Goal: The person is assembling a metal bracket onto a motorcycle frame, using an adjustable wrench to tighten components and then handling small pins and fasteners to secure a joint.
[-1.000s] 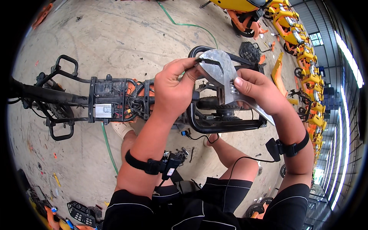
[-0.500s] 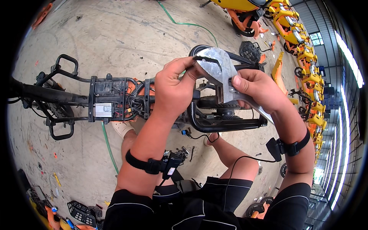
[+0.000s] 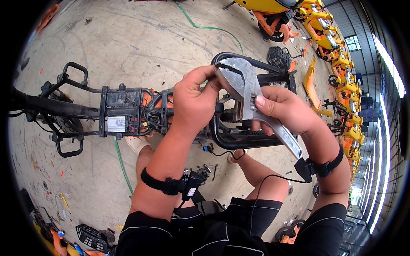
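A large silver adjustable wrench (image 3: 250,83) is held up in front of me, head toward the far side and handle slanting down to the right. My left hand (image 3: 194,100) pinches the tip of its movable jaw between thumb and fingers. Around the neck, my right hand (image 3: 284,110) is closed, its thumb at the adjusting screw. A narrow gap shows between the jaws. Below both hands lies a stripped black scooter frame (image 3: 64,101), with wiring and a silver box (image 3: 115,124) in its middle. Its tubular rear loop (image 3: 226,140) is partly hidden behind the wrench and hands.
Rows of yellow scooters (image 3: 346,87) line the right side. A yellow panel (image 3: 313,87) and a black basket (image 3: 279,57) lie on the floor at far right. Small metal parts (image 3: 206,170) lie near my feet, and another basket (image 3: 90,237) is at lower left.
The wrench has turned slightly, and more of its handle now shows below my right hand. My right hand has shifted a little left and down; the left stays at the jaw.
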Demonstrator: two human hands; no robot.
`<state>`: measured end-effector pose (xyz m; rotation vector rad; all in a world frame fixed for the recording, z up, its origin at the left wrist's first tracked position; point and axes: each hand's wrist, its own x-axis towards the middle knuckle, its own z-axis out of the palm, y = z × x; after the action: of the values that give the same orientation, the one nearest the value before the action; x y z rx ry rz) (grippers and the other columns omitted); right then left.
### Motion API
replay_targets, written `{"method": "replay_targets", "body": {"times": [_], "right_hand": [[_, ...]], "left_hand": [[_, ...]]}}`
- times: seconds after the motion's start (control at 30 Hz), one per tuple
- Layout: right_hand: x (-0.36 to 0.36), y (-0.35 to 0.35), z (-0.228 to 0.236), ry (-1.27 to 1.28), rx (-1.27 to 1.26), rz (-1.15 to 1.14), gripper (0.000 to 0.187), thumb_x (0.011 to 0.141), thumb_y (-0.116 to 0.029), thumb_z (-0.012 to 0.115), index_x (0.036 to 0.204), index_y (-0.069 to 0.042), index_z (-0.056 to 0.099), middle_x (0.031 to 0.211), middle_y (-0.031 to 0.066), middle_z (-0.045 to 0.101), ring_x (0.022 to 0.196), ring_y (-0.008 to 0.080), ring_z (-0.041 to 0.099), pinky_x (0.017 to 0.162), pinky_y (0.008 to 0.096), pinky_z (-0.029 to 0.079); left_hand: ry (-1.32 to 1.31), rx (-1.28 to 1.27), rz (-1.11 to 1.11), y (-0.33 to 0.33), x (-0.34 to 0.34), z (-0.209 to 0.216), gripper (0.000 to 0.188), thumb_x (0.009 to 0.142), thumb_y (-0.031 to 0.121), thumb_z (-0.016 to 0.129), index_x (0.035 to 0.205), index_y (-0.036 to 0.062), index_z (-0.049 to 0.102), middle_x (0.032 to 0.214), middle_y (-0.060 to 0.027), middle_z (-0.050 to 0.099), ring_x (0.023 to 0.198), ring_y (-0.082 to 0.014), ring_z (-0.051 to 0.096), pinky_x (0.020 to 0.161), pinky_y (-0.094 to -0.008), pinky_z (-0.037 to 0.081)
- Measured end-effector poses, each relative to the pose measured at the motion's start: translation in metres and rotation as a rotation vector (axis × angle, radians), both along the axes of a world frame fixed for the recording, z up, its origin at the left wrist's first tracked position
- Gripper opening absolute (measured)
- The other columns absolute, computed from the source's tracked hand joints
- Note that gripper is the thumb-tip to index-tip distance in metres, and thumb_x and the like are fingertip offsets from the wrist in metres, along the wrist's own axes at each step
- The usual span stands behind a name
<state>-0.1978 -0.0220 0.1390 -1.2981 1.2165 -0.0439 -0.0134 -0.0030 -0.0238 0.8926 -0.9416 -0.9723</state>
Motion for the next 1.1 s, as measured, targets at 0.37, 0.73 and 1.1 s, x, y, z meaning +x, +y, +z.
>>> {"method": "replay_targets", "body": {"times": [0.37, 0.73, 1.1], "right_hand": [[-0.002, -0.006, 0.001, 0.128, -0.013, -0.095, 0.050, 0.098, -0.050, 0.070, 0.101, 0.000, 0.068, 0.066, 0.0044, 0.065, 0.051, 0.0098, 0.059, 0.047, 0.0228, 0.046], [0.012, 0.011, 0.011, 0.088, -0.006, -0.061, 0.051, 0.104, -0.050, 0.061, 0.107, 0.000, 0.065, 0.067, 0.0030, 0.062, 0.050, 0.0080, 0.055, 0.047, 0.0220, 0.043], [0.023, 0.032, 0.006, 0.038, 0.011, -0.281, 0.042, 0.106, -0.042, 0.059, 0.099, -0.001, 0.061, 0.063, 0.0047, 0.059, 0.044, 0.0104, 0.049, 0.042, 0.0247, 0.038]], "left_hand": [[0.106, -0.006, -0.020, 0.001, -0.002, 0.000, 0.022, 0.090, -0.003, 0.073, 0.112, -0.0037, 0.073, 0.103, -0.0127, 0.075, 0.097, -0.0174, 0.069, 0.089, -0.0310, 0.053], [0.052, 0.001, -0.067, 0.003, 0.002, 0.003, 0.021, 0.101, 0.006, 0.067, 0.119, -0.0055, 0.068, 0.107, -0.0055, 0.074, 0.096, -0.0092, 0.066, 0.085, -0.0258, 0.053], [0.048, 0.009, -0.065, -0.001, 0.001, 0.009, 0.019, 0.101, 0.004, 0.066, 0.118, -0.0037, 0.071, 0.104, -0.0031, 0.075, 0.095, -0.0082, 0.065, 0.085, -0.0248, 0.052]]}}
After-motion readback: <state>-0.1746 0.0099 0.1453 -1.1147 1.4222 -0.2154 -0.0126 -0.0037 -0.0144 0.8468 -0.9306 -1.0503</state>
